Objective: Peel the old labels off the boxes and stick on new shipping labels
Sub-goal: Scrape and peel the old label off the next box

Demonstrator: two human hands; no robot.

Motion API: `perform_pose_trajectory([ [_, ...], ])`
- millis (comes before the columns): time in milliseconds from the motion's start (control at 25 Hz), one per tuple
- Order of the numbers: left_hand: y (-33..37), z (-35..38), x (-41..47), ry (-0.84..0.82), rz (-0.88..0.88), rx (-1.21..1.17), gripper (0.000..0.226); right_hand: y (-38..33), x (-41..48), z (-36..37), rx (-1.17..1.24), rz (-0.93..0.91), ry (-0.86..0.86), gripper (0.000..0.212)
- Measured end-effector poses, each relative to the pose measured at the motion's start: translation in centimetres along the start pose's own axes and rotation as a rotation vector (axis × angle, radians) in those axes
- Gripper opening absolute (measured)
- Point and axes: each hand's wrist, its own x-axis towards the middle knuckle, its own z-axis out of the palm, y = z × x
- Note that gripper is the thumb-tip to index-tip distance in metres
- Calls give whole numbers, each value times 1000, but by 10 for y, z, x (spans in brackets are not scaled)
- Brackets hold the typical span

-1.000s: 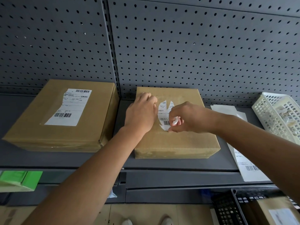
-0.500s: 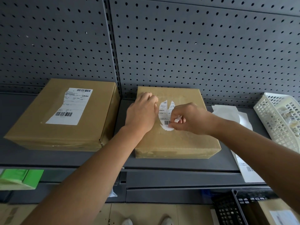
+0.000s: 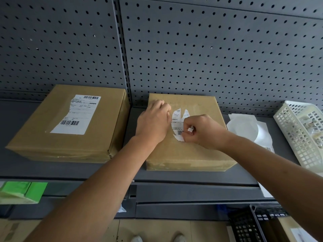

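Your right hand (image 3: 204,131) is clenched, pinching a curled strip of the torn white paper label (image 3: 176,123), which sticks to the top of the flat brown cardboard box (image 3: 188,152). Your left hand (image 3: 153,121), at the label's 9 o'clock, presses on the box top, grasping nothing. A second labelled brown carton (image 3: 52,140) lies farther toward 9 o'clock.

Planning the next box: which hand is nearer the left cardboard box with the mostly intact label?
Left. The left hand rests on the right box, just beside the left cardboard box; the right hand is farther right, pinching the torn label.
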Motion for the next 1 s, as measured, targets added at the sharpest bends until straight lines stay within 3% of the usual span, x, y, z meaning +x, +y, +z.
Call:
perform_pose_trajectory([
  [200,1,0,1,-1,3,2,26,-3,0,-3,-37,22,-75,28],
  [400,0,-1,0,1,6,1,25,0,1,1,-1,20,35,31],
  [600,1,-2,0,-2,-5,0,26,-4,-1,-4,-25,43,-68,30],
  [760,0,-2,0,-11,-2,-10,28,-3,1,1,-48,-3,40,24],
  [880,0,-2,1,-8,-8,-19,28,0,-3,-5,51,11,20,17],
  [1000,1,-2,1,-7,-9,-28,28,-5,-7,-7,-22,-125,-44,10],
])
